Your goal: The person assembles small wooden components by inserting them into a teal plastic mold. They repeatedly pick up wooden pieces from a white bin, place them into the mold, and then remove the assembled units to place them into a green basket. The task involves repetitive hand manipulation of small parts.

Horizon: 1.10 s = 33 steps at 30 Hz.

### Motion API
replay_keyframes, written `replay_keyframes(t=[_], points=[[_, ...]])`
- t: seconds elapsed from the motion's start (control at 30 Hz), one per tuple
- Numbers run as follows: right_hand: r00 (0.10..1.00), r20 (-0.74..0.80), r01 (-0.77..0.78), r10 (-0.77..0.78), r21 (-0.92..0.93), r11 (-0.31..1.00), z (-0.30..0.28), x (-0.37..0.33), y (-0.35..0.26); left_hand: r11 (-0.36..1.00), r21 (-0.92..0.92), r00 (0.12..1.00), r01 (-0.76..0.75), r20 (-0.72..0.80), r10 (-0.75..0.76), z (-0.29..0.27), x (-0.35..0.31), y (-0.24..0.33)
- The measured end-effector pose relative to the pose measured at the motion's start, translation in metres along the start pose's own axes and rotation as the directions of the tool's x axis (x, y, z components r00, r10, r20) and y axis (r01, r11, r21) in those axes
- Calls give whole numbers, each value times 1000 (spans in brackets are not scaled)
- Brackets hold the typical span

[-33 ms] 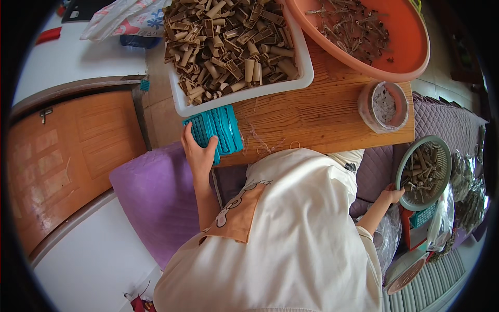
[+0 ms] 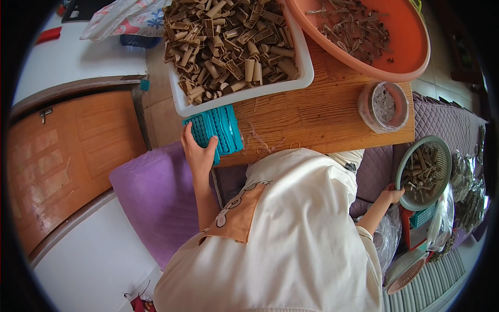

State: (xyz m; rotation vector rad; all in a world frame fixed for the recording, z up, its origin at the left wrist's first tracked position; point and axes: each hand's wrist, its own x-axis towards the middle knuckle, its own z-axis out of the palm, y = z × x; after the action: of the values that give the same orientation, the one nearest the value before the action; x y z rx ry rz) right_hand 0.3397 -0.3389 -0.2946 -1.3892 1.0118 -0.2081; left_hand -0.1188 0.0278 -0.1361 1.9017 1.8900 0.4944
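Note:
My left hand (image 2: pixel 197 151) grips a teal plastic rack (image 2: pixel 212 130) with rows of ridged slots, thumb on one side and fingers on the other. The rack is at the table's left edge, just below a white tub (image 2: pixel 244 96) heaped with tan plastic half-tube clips (image 2: pixel 228 47). Far to the right, my right hand (image 2: pixel 391 194) is at the near-left rim of a grey-green colander (image 2: pixel 444 179) holding more tan pieces (image 2: pixel 422 169). Its fingers are pressed together at the rim; what they pinch is too small to make out.
An orange basin (image 2: pixel 410 49) with thin brownish parts stands at the back right of the wooden table (image 2: pixel 306 117). A clear round jar (image 2: pixel 383 106) with pale bits sits near its right edge. A purple padded seat (image 2: pixel 150 192) is left, plastic bags (image 2: pixel 442 218) lower right.

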Motion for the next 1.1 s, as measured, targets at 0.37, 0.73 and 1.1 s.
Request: replay_keyframes(t=[0.37, 0.73, 1.1], points=[[1000, 22, 16, -16, 9, 1000, -3, -10, -1, 923, 383, 998, -50, -23, 64, 28, -1, 17], [998, 57, -19, 17, 28, 999, 0, -18, 1, 940, 340, 997, -15, 73, -10, 23, 5, 23], [998, 54, -14, 13, 5, 1000, -1, -21, 7, 919, 387, 995, -76, 84, 47, 24, 0, 18]])
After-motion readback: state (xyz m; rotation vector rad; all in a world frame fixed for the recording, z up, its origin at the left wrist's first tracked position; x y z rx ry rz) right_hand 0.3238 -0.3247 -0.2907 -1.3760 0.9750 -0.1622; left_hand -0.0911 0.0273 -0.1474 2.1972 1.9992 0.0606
